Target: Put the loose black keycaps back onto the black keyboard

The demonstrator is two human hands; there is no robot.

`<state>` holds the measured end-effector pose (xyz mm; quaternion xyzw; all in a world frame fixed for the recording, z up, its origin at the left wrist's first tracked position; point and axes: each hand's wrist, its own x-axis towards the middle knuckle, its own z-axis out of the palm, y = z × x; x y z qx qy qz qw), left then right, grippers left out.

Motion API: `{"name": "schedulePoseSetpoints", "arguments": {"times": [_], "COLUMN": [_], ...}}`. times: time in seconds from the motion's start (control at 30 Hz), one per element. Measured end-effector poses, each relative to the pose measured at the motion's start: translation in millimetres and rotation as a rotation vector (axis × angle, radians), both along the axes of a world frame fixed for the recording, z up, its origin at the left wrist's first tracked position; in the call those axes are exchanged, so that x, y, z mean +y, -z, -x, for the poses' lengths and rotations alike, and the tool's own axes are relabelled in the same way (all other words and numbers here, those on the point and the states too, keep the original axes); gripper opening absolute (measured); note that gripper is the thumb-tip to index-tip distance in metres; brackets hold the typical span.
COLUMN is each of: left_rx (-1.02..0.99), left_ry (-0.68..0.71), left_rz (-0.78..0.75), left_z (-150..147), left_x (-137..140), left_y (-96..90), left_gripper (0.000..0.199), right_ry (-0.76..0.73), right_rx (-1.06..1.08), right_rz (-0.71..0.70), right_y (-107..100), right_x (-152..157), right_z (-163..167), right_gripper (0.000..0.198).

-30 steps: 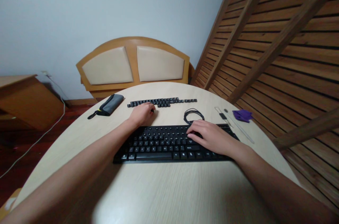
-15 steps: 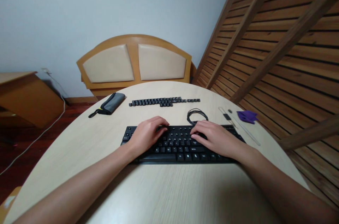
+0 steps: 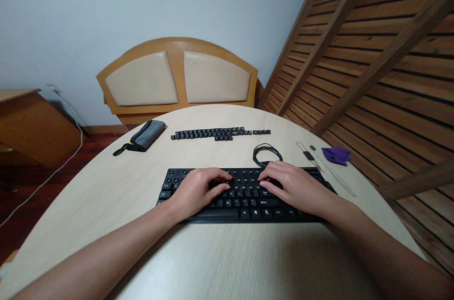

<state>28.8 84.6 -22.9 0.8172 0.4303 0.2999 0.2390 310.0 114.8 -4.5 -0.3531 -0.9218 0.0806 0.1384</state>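
A black keyboard lies flat on the table in front of me, with some of its keys covered by my hands. My left hand rests over its left-middle part, index finger and thumb apart, their tips on or just above the keys. Over the right part is my right hand, fingers bent down to the keys and thumb a little apart from them. I see nothing held in either hand. Behind the keyboard, loose black keycaps stand in rows. A coiled black cable lies just beyond my right hand.
The round pale table carries a grey pouch at left. At right lie a wire keycap puller, a thin brush and a purple cloth. A headboard and slatted wooden panel stand behind.
My left hand has shifted slightly right over the keys, its fingertips still near them. My right hand stays over much the same keys. The whole view has tilted slightly.
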Motion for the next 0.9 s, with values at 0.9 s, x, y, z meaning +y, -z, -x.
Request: {"name": "schedulePoseSetpoints", "arguments": {"times": [0.9], "left_rx": [0.045], "left_ry": [0.052], "left_rz": [-0.060], "left_z": [2.6], "left_x": [3.5], "left_y": [2.6], "left_gripper": [0.008], "right_ry": [-0.002], "right_rx": [-0.006], "right_rz": [-0.018], "right_y": [2.6], "right_x": [1.8], "right_z": [0.2], "right_gripper": [0.016]}}
